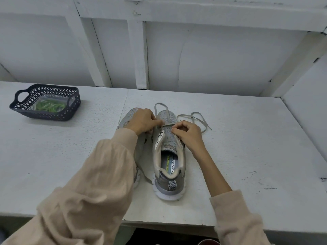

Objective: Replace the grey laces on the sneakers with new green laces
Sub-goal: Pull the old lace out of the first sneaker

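Sitting at the far left of the white table (247,138), a dark lattice basket (44,116) with two handles holds a clear bag of green laces (48,106), well apart from the shoes.

Near the table's middle, the two grey sneakers stand side by side. Their long axes run from the person toward the back wall, toes pointing away and heels nearest the person. The left sneaker (131,111) is mostly hidden under a beige sleeve (99,170); only its toe and a strip of its side show.

The left grip (141,121), a bare hand, reaches over that shoe's toe. Its thumb and forefinger are pressed together, pinching the grey lace (194,117) where it crosses the bottom of the neighbouring shoe's throat.

The right sneaker (169,184) sits upright on its white sole, its mouth open and the printed insole visible. Its upper eyelets show no lace, and the tongue is exposed. A loop of the lace lies on the table just beyond its toe.

The right grip (190,134) rests on the shoe's right side. Its fingers are curled and bunched, pinching at the right eyelet edge; whether they also hold the lace cannot be told.

To its right, the loose lace curls in loops on the table.
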### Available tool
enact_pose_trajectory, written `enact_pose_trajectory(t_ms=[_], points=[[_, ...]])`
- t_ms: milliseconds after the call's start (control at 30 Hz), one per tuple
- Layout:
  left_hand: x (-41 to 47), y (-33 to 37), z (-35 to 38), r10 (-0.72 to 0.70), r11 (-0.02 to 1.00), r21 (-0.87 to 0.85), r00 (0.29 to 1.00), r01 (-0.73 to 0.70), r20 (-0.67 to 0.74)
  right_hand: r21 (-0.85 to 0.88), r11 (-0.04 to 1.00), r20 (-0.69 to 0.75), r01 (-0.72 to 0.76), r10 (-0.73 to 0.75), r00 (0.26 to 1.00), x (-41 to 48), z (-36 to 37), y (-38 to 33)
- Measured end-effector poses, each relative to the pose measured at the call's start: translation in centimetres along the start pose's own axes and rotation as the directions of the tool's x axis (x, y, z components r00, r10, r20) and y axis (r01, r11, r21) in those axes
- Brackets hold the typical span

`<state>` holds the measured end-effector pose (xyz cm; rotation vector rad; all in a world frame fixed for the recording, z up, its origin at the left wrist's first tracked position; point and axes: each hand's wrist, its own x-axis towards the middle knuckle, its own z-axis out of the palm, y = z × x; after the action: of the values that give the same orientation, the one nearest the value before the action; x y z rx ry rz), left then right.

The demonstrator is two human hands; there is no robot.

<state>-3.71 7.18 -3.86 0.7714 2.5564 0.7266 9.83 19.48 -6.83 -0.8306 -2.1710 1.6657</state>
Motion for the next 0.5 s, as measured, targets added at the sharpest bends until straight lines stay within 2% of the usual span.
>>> enact_pose_trajectory(t_ms=[33,100,233,300,367,433,500], points=[[-0.01,-0.12,0.01,0.004,0.999,-0.047,0.999,-0.002,0.043,0.001,1.0,-0.001,0.0,0.0,1.0,0.0,0.03,-0.05],[0.01,-0.25,-0.01,0.016,0.992,-0.127,0.999,-0.011,0.043,0.001,1.0,-0.002,0.002,-0.002,1.0,0.0,0.08,-0.12],[0.51,-0.47,0.02,-0.016,0.973,-0.227,0.971,-0.04,-0.239,0.0,1.0,0.003,0.006,-0.006,1.0,-0.06,0.1,-0.05],[0.56,-0.39,-0.05,-0.039,0.962,-0.269,0.954,-0.044,-0.297,-0.006,1.0,0.0,0.002,-0.002,1.0,-0.04,0.08,0.05],[0.31,-0.22,-0.21,-0.018,0.984,-0.179,0.984,-0.014,-0.178,-0.004,1.0,-0.007,-0.005,0.005,1.0,0.01,0.12,0.06],[-0.01,-0.12,-0.21,-0.007,0.997,-0.076,1.0,0.009,0.028,-0.001,1.0,-0.017,-0.013,0.013,1.0,0.07,0.23,0.06],[0.05,-0.08,-0.01,0.002,0.99,-0.141,0.996,0.01,0.087,0.002,1.0,-0.018,-0.017,0.017,1.0,0.05,0.27,0.02]])
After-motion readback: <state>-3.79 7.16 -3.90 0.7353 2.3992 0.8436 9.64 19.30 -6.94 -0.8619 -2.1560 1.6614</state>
